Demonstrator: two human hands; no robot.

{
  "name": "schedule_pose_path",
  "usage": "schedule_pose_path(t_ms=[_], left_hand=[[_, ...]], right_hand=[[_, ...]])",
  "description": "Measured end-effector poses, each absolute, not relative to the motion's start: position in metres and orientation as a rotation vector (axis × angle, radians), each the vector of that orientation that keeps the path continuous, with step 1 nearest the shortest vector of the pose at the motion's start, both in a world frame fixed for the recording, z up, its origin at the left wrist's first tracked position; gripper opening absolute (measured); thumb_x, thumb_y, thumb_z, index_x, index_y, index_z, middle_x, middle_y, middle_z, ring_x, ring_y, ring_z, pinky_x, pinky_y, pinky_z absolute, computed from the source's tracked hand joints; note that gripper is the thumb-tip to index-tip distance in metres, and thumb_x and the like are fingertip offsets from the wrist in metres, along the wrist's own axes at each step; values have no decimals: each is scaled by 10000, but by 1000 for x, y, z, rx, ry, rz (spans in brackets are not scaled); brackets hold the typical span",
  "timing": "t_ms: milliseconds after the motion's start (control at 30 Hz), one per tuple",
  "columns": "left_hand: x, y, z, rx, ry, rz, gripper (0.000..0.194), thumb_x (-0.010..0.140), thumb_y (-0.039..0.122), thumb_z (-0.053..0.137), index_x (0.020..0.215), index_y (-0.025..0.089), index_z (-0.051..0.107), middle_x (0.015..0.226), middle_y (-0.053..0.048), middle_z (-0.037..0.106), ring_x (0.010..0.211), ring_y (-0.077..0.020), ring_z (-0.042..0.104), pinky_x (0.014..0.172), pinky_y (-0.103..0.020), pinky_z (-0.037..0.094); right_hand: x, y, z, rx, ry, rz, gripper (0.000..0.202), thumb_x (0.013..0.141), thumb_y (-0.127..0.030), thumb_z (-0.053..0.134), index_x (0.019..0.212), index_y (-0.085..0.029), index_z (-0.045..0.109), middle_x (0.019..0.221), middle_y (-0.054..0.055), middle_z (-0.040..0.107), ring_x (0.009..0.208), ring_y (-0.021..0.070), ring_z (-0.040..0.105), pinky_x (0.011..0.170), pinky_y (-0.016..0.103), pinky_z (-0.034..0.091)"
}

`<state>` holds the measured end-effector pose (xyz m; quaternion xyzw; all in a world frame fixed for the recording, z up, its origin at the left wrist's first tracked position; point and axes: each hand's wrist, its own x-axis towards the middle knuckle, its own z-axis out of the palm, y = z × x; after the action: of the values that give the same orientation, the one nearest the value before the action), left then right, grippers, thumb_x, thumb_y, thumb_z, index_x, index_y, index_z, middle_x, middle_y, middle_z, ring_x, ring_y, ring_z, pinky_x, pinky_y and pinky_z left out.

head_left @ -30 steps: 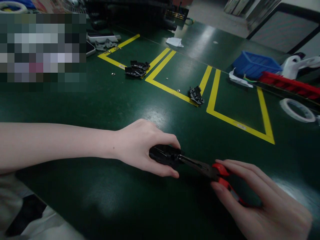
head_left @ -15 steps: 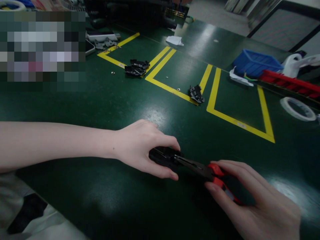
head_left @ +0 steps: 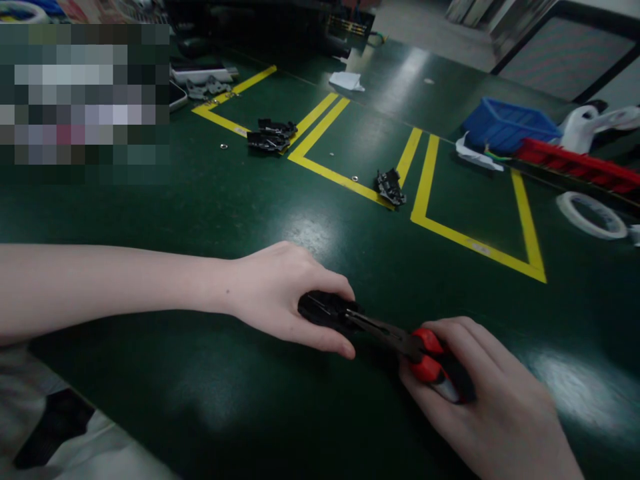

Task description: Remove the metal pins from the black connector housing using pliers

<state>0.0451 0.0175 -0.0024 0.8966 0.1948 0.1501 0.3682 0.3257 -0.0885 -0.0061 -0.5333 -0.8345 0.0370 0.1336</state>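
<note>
Left fingers pinch the black component; right fingers grip needle-nose pliers. Brace the component firmly; squeeze gently.

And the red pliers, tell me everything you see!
The pliers have long, narrow, dark jaws that look like metal, and red handles with black and pale patches. The right hand grips the handles. The pliers slant across the view, tips up-left, at the black part in the left hand; whether the tips pinch it is too small to tell.
</note>
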Motion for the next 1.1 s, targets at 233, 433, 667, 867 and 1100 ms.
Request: schedule_pose_path(t_ms=[233, 433, 667, 867, 1100], left_hand=[[47, 15, -2, 2414, 556, 409, 451, 851, 560, 714, 1096, 183, 675, 792, 25, 740, 594, -104, 618, 565, -236, 377], [47, 11, -4, 2535, 558, 521, 425, 852, 520, 733, 1094, 177, 666, 823, 40, 759, 614, -99, 641, 612, -269, 377], [46, 17, -2, 2362, 484, 424, 437, 873, 574, 681, 1030, 168, 710, 733, 19, 730, 588, -101, 631, 563, -242, 373], [46, 16, -2, 2361, 507, 439, 431, 851, 569, 711, 1025, 176, 698, 747, 25, 731, 575, -97, 615, 566, -237, 369], [45, 13, -1, 2523, 499, 512, 413, 873, 532, 707, 1071, 172, 670, 847, 28, 760, 649, -105, 651, 607, -265, 370]], right_hand=[[311, -90, 0, -1666, -2321, 168, 113, 846, -299, 528, 942, -239, 537, 852, 51, 590, 689, 213, 585, 566, 339, 466], [312, -89, 1, -1669, -2304, 199, 109, 841, -297, 540, 934, -242, 553, 837, 44, 594, 679, 210, 583, 549, 334, 461], [312, -90, 0, -1656, -2299, 202, 102, 865, -284, 516, 953, -242, 546, 858, 41, 586, 704, 214, 595, 585, 350, 476], [316, -88, -1, -1607, -2344, 213, 123, 835, -290, 575, 948, -250, 548, 840, 35, 592, 677, 202, 590, 532, 318, 461], [312, -88, 1, -1632, -2307, 227, 90, 833, -301, 565, 909, -257, 550, 802, 35, 599, 665, 212, 593, 538, 325, 449]])
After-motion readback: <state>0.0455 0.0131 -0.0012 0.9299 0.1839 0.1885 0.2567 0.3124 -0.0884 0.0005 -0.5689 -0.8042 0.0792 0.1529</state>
